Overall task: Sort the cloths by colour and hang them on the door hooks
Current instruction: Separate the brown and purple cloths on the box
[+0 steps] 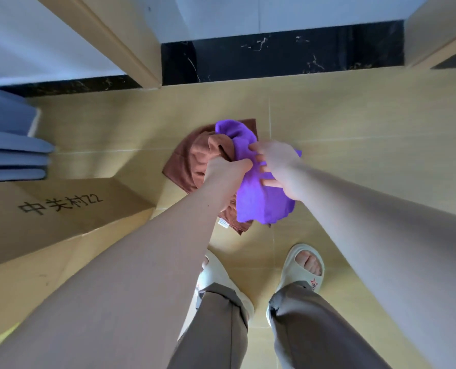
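- A cardboard box point(62, 217) with black characters and "22" written on its top lies at the lower left on the beige tiled floor point(354, 155).
- The brown cloth point(187, 166) is just right of the box's far corner. It is bunched, with flat corners spread out around it. I cannot tell whether it is one piece or several.
- A small white tag point(223, 223) shows on the brown edge nearest the person, right of the box.
- The purple cloth point(258, 201) sits farther right of the box, against the brown cloth and partly over it. It is crumpled between the two hands.
- The left hand point(222, 174) reaches in from the box's side with its fingers curled tight. It grasps the gathered fabric where brown and purple meet, and the brown cloth bulges out above its knuckles. How much purple it also holds I cannot tell.
- The right hand point(277, 169), slightly blurred, is on the side of the purple cloth away from the box. Its thumb and spread fingers dig into the purple cloth and clutch it.
- Two cream slippers point(301, 265) under grey-brown trouser legs point(309, 328) stand right of the box, nearer the person than the cloths.
- A blue-grey stack point(11, 153) lies just beyond the box at the left edge.
- Beyond the box and to its right, a pale wooden door-frame post point(131, 49) meets a black marbled threshold point(288, 57).
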Motion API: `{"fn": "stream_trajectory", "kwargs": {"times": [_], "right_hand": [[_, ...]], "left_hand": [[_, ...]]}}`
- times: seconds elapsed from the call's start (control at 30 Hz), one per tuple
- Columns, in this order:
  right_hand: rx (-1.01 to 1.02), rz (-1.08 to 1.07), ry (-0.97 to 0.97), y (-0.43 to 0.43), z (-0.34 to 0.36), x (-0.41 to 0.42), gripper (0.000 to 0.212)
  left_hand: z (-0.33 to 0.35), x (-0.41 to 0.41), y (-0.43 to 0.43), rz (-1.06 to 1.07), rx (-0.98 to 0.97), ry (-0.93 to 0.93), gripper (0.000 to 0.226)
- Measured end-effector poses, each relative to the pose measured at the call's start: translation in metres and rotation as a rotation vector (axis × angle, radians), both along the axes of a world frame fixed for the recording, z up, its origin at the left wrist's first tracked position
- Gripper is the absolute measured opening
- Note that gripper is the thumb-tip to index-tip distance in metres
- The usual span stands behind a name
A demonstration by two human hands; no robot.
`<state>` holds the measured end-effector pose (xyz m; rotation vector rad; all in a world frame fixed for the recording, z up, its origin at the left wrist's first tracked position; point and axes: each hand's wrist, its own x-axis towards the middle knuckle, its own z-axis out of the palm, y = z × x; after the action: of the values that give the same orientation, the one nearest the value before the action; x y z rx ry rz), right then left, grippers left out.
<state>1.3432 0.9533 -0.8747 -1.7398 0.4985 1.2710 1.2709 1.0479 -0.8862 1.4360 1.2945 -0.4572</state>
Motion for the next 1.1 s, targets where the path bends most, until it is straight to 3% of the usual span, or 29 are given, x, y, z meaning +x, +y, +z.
{"fn": "stream_trajectory", "kwargs": {"times": [0.23,0.4,0.53,0.57,0.67,0.77,0.9,1.0,1.1], "right_hand": [[-0.001,0.066,-0.122,-0.011,0.071,0.011,0.033],[-0.063,0.302,-0.3,-0.02,0.133,0.019,0.033],[-0.101,0.435,-0.462,-0.023,0.181,0.029,0.027],[-0.107,0.449,-0.499,-0.025,0.193,0.032,0.036],[-0.119,0.613,-0.661,-0.033,0.226,0.042,0.098],[-0.121,0.818,-0.756,-0.034,0.255,0.049,0.111],[-0.1,0.914,-0.785,-0.024,0.298,0.053,0.089],[-0.088,0.896,-0.758,-0.016,0.339,0.055,0.058],[-0.078,0.881,-0.752,-0.007,0.384,0.058,0.035]], "left_hand": [[0.084,0.009,-0.002,-0.146,0.03,-0.056,0.008],[0.153,0.016,0.006,-0.272,0.05,-0.09,0.004],[0.21,0.026,0.015,-0.452,0.061,-0.092,0.019],[0.225,0.03,0.018,-0.512,0.063,-0.099,0.023],[0.269,0.039,0.027,-0.707,0.078,-0.179,0.031],[0.31,0.046,0.031,-0.897,0.191,-0.187,0.032],[0.351,0.051,0.036,-0.942,0.345,-0.126,0.009],[0.391,0.055,0.048,-0.922,0.437,-0.128,0.025],[0.436,0.053,0.06,-0.897,0.474,-0.182,0.023]]}}
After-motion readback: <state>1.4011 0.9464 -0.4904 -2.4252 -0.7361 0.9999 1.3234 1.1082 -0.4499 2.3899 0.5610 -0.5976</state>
